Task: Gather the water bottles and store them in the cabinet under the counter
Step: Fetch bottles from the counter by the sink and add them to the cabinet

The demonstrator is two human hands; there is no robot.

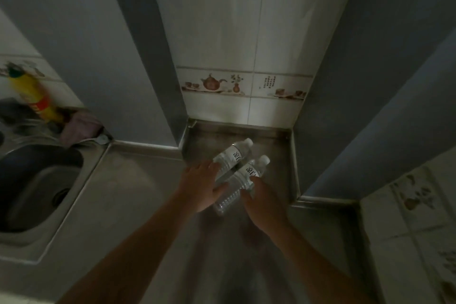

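Two clear water bottles with white caps and white labels lie side by side on the steel counter (153,205), caps pointing to the far right. My left hand (199,184) lies over the lower part of the far bottle (233,155), fingers round its side and thumb between the two bottles. My right hand (261,201) grips the near bottle (243,177) around its middle, fingers curled over it. The cabinet under the counter is out of view.
A steel sink (37,187) is set into the counter at the left, with a yellow spray can (34,97) and a pink cloth (79,126) behind it. Grey panels and a tiled wall (244,44) enclose the recessed corner where the bottles lie.
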